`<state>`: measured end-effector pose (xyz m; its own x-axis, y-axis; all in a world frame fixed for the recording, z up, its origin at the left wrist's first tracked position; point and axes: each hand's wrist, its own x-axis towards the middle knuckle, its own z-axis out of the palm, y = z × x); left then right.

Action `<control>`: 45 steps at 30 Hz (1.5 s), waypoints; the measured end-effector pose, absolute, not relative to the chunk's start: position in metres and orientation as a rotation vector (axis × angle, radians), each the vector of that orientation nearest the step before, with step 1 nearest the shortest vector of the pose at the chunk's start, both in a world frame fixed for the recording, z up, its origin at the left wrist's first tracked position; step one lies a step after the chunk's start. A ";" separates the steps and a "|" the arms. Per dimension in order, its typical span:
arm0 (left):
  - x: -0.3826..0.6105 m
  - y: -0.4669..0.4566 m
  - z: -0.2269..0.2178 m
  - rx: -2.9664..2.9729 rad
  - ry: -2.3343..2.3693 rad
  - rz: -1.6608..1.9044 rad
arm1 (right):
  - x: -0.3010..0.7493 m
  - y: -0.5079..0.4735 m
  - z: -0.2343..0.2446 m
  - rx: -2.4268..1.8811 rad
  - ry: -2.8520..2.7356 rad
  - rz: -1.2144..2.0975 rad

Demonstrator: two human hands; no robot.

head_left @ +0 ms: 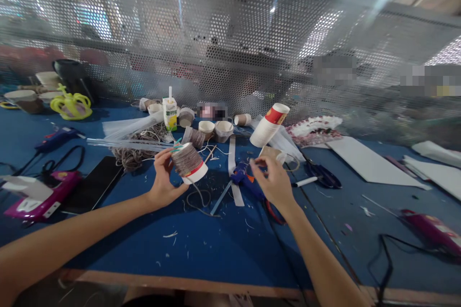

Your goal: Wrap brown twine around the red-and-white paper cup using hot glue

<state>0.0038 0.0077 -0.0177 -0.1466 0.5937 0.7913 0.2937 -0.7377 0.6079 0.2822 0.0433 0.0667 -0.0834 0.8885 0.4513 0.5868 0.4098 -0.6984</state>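
My left hand (165, 175) grips a paper cup (189, 161) wound with grey-brown yarn, tilted above the table. Its white and red rim shows at the lower right, and a loose yarn tail (201, 196) hangs down to the tabletop. My right hand (273, 180) hovers with loosely bent fingers, and nothing shows in them. Just left of it lies a blue glue gun (247, 180) with a glue stick (220, 197) poking out. A white strip (236, 194) runs beneath the gun.
A leaning stack of paper cups (268, 127), a drink carton (170, 114) and a yarn heap (135, 153) stand behind. On the left are a phone (94, 184) and a yellow crown (71, 105); scissors (326, 176) and white boards (370, 160) lie right. A perforated metal screen (230, 33) closes the back.
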 end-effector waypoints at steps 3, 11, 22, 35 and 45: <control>0.006 0.009 -0.016 1.926 0.990 1.935 | 0.287 0.045 0.067 -1.542 -2.238 0.254; 0.005 0.006 -0.015 1.990 1.031 1.735 | 0.277 0.046 0.041 -1.629 -2.425 -0.132; 0.003 0.005 -0.013 2.032 1.020 1.678 | 0.278 0.050 0.046 -1.433 -2.034 0.153; 0.002 0.001 -0.003 2.051 1.208 1.432 | 0.255 0.009 0.054 -1.165 -1.640 1.157; 0.002 0.003 -0.002 2.120 1.307 1.319 | 0.253 0.011 0.050 -1.193 -1.674 1.039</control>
